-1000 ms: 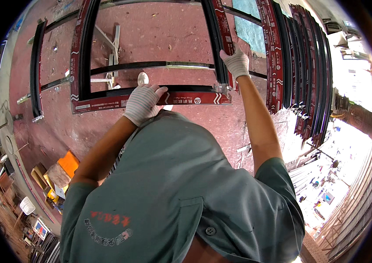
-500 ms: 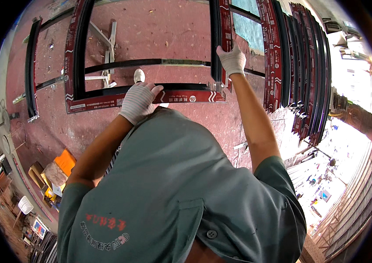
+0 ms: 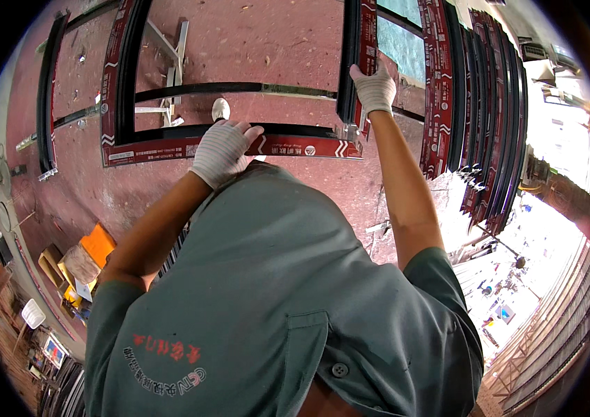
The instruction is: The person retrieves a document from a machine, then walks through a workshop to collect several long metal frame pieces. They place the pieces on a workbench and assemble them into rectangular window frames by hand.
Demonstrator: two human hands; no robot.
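A rectangular frame of black profiles with red printed film lies in front of me. My left hand [image 3: 225,149], in a white knit glove, is closed over its near bar [image 3: 295,147], fingers curled across the top edge. My right hand [image 3: 376,89], also gloved, grips the right side bar [image 3: 359,52] near its lower end, thumb on the red film. At the near right corner a small metallic corner piece [image 3: 348,132] shows between the two bars; whether they touch I cannot tell. The left side bar [image 3: 118,76] meets the near bar at the other corner.
Black support rails [image 3: 232,88] run crosswise under the frame, with a metal stand [image 3: 178,66] below. Several red-and-black profiles [image 3: 479,111] lie side by side at right. A separate profile [image 3: 48,97] lies at left. Boxes and an orange item [image 3: 97,244] stand on the reddish floor behind left.
The view has shifted slightly. My right thumb has moved a little from the bar's inner edge onto its red face. My left hand still rests on the near bar, with little change.
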